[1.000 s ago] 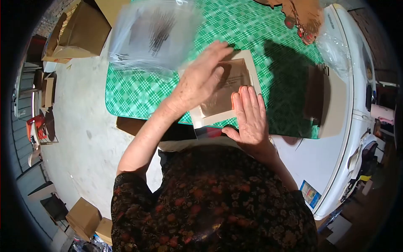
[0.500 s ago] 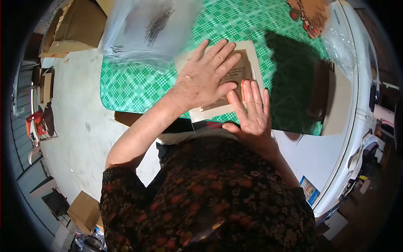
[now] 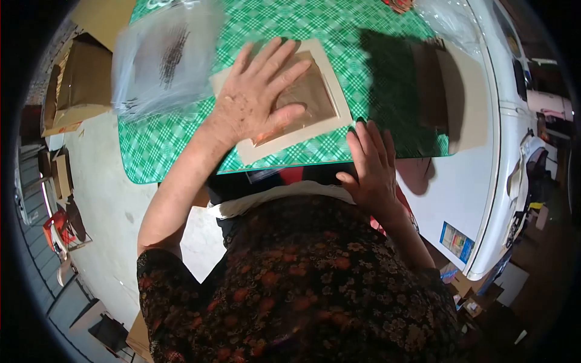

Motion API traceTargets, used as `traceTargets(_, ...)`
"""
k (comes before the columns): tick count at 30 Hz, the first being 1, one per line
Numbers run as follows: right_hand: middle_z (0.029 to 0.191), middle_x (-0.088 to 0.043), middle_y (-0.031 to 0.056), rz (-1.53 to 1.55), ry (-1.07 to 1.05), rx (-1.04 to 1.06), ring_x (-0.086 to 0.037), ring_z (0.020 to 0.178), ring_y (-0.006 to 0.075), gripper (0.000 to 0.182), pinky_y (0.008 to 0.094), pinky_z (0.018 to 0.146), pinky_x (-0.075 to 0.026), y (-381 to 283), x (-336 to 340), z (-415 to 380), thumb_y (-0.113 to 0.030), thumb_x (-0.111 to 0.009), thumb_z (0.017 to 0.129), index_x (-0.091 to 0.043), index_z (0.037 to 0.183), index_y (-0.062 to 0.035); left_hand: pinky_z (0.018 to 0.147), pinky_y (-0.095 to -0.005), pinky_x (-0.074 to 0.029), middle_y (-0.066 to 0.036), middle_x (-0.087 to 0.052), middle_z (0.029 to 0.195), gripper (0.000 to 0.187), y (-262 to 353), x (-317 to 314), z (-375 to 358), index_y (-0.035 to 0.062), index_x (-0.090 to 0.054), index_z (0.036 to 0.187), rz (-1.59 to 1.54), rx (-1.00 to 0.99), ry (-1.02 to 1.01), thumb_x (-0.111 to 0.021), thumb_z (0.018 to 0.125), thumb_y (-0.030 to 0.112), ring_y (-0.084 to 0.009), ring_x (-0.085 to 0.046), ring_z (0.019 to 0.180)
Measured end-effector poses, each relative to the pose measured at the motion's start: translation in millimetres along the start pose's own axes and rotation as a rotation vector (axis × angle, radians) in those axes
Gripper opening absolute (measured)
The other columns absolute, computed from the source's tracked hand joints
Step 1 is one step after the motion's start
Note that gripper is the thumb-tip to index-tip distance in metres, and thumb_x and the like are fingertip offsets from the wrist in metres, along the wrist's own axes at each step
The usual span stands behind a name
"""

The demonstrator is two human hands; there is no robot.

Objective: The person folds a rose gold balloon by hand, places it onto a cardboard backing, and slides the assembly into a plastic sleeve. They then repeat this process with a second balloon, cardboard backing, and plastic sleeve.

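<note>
A beige rectangular card [image 3: 339, 104] with a shiny brown panel [image 3: 311, 94] in its middle lies at a slant on a green checked tablecloth [image 3: 354, 72]. Across its left part my left hand [image 3: 257, 91] rests flat, fingers spread and thumb stretched over the panel, hiding that side. My right hand [image 3: 372, 160] is open at the table's near edge, to the right of the card and apart from it, its fingers stretched out and partly in shade. Left of the card is a stack of clear plastic bags [image 3: 163, 60] with dark print on top.
An open cardboard box [image 3: 85, 85] stands beyond the table's left edge. To the right are a cardboard piece [image 3: 469, 100] on the table, crumpled clear plastic [image 3: 448, 21] and a long white appliance [image 3: 493, 199]. A dark shadow falls over the table's right part.
My right hand has moved off the card to the table's edge. My left hand stays spread on the card, and the printed lines on the brown panel no longer show. The view has shifted.
</note>
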State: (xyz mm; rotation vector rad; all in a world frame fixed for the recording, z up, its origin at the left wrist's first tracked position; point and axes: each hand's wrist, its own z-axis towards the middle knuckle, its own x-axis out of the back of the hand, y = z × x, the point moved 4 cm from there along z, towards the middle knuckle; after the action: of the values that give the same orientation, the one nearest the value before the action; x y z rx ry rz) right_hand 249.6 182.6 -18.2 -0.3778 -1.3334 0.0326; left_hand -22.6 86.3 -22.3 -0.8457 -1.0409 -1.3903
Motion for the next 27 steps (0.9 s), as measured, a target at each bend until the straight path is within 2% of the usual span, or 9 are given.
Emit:
traceTargets(2,0.163,-0.047,0.0172,-0.040,0.041,-0.011,-0.040,0.156,0.0385,0.067,0.0648,0.127,-0.027,-1,3,0,-0.036,-0.079,0.092,-0.060,0.147,-0.0016,0.130,-0.0608,-0.024,-0.017,-0.046,0.168,0.075,-3,5,21,0.0195,-0.052,0.160,0.035,-0.084,0.054,-0.059,0.100,0.065,-0.0373,-0.041,0.156)
traceTargets(6,0.155,-0.054,0.0125,-0.081,0.122,0.009,-0.048,0.149,0.0355,0.065,0.0642,0.125,-0.031,-12,-2,5,-0.031,-0.082,0.088,-0.064,0.143,-0.0025,0.131,-0.0589,-0.024,-0.015,-0.048,0.166,0.072,-2,6,46,0.0191,-0.054,0.159,-0.005,-0.113,0.081,-0.058,0.101,0.062,-0.0364,-0.040,0.157)
traceTargets(7,0.154,-0.054,0.0123,-0.068,0.128,0.012,-0.048,0.149,0.0354,0.065,0.0642,0.125,-0.031,-13,-2,6,-0.031,-0.083,0.087,-0.065,0.142,-0.0026,0.134,-0.0590,-0.019,-0.014,-0.039,0.173,0.071,2,3,49,0.0232,-0.048,0.164,-0.027,-0.098,0.026,-0.053,0.106,0.064,-0.0371,-0.033,0.161)
traceTargets(9,0.154,-0.054,0.0118,-0.032,0.130,0.006,-0.048,0.149,0.0353,0.069,0.0656,0.124,-0.031,-14,3,12,-0.030,-0.085,0.085,-0.063,0.145,-0.0035,0.134,-0.0595,-0.018,-0.015,-0.040,0.172,0.071,12,-10,48,0.0225,-0.049,0.164,-0.096,-0.078,0.028,-0.053,0.107,0.063,-0.0373,-0.033,0.161)
traceTargets(13,0.157,-0.053,0.0136,-0.108,0.114,-0.017,-0.048,0.149,0.0359,0.081,0.0687,0.121,-0.032,1,13,35,-0.035,-0.088,0.081,-0.058,0.150,-0.0029,0.134,-0.0611,-0.017,-0.016,-0.041,0.171,0.072,26,-20,44,0.0222,-0.049,0.164,-0.133,-0.031,-0.014,-0.054,0.106,0.064,-0.0370,-0.033,0.161)
traceTargets(20,0.156,-0.054,0.0175,-0.086,0.032,-0.076,-0.049,0.148,0.0362,0.085,0.0678,0.121,-0.032,6,7,30,-0.039,-0.088,0.080,-0.057,0.148,0.0010,0.134,-0.0613,-0.017,-0.016,-0.044,0.170,0.075,24,-26,42,0.0210,-0.049,0.163,-0.113,-0.041,-0.029,-0.057,0.104,0.066,-0.0371,-0.034,0.161)
traceTargets(26,0.151,-0.057,0.0184,-0.061,0.105,0.023,-0.052,0.144,0.0365,0.081,0.0640,0.122,-0.033,1,6,32,-0.035,-0.089,0.078,-0.060,0.143,0.0040,0.133,-0.0636,-0.017,-0.017,-0.045,0.168,0.076,47,-18,50,0.0201,-0.050,0.162,-0.088,-0.028,-0.075,-0.067,0.097,0.055,-0.0396,-0.035,0.160)
traceTargets(27,0.150,-0.057,0.0185,-0.032,0.113,0.060,-0.052,0.143,0.0366,0.080,0.0630,0.123,-0.033,-4,5,36,-0.035,-0.088,0.078,-0.061,0.142,0.0050,0.133,-0.0656,-0.016,-0.017,-0.046,0.167,0.074,49,-19,48,0.0200,-0.050,0.162,-0.125,-0.022,-0.053,-0.068,0.095,0.047,-0.0397,-0.034,0.160)
